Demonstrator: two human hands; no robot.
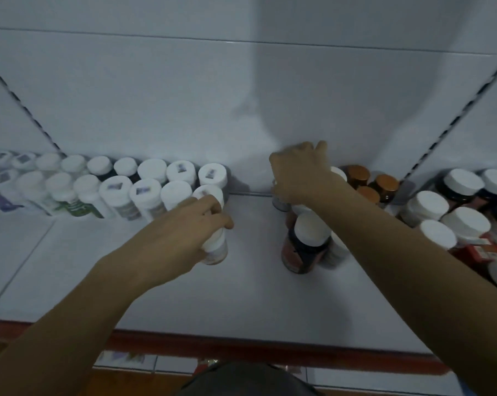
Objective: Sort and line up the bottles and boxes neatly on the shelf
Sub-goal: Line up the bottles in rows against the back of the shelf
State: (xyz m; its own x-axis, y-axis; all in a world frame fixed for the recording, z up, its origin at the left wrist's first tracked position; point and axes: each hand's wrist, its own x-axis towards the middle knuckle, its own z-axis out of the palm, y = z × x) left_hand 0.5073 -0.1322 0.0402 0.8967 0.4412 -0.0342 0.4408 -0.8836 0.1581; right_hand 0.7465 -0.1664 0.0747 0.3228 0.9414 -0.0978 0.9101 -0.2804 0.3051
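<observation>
Head view, shelf: a white shelf (256,295) with a red front edge (241,348) and a white back panel (184,95).
Head view, left side: two rows of white-capped bottles (153,184) stand lined up along the back panel, from the left edge to near the middle.
Head view, middle right: a dark bottle with a white cap (310,238) stands just beside the right forearm. Behind it, orange-capped bottles (384,184) stand close to the back panel, well apart from the two rows.
Head view, far right: dark bottles with white caps (455,184) are packed unevenly, with red boxes (478,251) in front of them.
Head view, left grip: the left hand (178,238) has fingers and thumb curled round a small white-capped bottle (216,250), just in front of the right end of the front row. Blur hides whether the bottle rests on the shelf.
Head view, right grip: the right hand (298,175) reaches to the back of the shelf, fingers bent down over a greyish bottle (280,202). The back of the hand hides the fingertips, so I cannot tell whether it holds the bottle.
</observation>
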